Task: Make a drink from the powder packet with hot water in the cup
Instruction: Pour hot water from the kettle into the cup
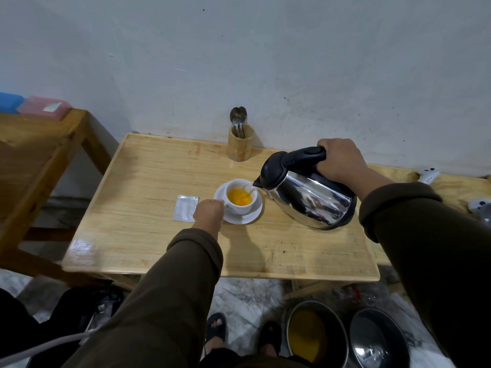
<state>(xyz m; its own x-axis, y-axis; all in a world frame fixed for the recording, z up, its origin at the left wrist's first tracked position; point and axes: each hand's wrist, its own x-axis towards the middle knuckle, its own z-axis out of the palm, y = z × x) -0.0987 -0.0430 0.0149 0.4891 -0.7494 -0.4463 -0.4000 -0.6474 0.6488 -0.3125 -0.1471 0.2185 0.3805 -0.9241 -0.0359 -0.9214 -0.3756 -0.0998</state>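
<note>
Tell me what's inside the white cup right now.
The cup holds orange-yellow liquid, with a stream of water falling in from the kettle spout. Whether undissolved powder sits at the bottom cannot be seen; the liquid covers it.

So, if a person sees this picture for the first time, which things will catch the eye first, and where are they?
The shiny steel kettle, tilted in the right hand at centre right, pours a thin stream into the white cup on its saucer in the middle of the wooden table. The bright orange liquid inside stands out. The left hand steadies the cup, with the silver packet lying flat just beside it.
</note>
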